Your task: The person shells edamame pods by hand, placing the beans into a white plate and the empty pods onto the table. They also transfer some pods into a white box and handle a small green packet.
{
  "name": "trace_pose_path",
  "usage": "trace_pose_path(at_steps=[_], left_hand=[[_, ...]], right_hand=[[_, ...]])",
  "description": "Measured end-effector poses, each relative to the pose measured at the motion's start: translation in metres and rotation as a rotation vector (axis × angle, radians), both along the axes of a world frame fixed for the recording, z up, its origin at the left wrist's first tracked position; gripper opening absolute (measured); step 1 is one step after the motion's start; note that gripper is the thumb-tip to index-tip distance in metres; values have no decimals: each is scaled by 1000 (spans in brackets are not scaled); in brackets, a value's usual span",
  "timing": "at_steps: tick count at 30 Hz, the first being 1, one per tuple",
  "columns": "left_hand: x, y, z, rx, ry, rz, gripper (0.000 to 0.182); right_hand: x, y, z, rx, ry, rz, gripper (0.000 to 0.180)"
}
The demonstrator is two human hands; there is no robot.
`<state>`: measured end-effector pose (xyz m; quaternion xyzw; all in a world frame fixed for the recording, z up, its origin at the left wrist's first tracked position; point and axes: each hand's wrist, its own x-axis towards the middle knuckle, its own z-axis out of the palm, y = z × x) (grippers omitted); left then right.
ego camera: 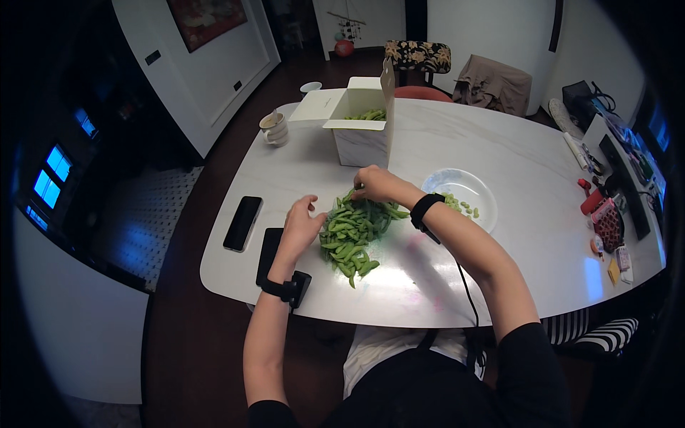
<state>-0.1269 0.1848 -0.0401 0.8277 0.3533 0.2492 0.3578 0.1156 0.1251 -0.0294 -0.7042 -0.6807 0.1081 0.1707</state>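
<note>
A heap of green edamame pods (pixel 350 235) lies on the pale marble-patterned table, partly on and around a thin plastic bag or net (pixel 382 216). My left hand (pixel 304 227) is at the heap's left edge, thumb and fingers apart, with nothing seen in it. Over the heap's far edge is my right hand (pixel 374 184), its fingertips bent down at the pods; whether they pinch anything cannot be made out. Beyond it stands an open box (pixel 361 147) with more pods (pixel 369 115) inside. A round plate (pixel 484 192), partly behind my right wrist, holds shelled beans (pixel 463 205).
Left of the heap lie a smartphone (pixel 243 223) and a flat black item (pixel 268 254). A striped mug (pixel 274 130) stands at the far left, a white cup (pixel 311 88) beyond it. A black cable (pixel 469 291) crosses the near edge. Assorted small items line the right side.
</note>
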Motion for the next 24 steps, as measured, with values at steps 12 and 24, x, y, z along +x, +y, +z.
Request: trace_pose_path(at_steps=[12, 24], left_hand=[[5, 7, 7, -374, -112, 10, 19], [16, -13, 70, 194, -188, 98, 20]], right_hand=[[13, -7, 29, 177, 149, -18, 23], [13, -17, 61, 436, 393, -44, 22]])
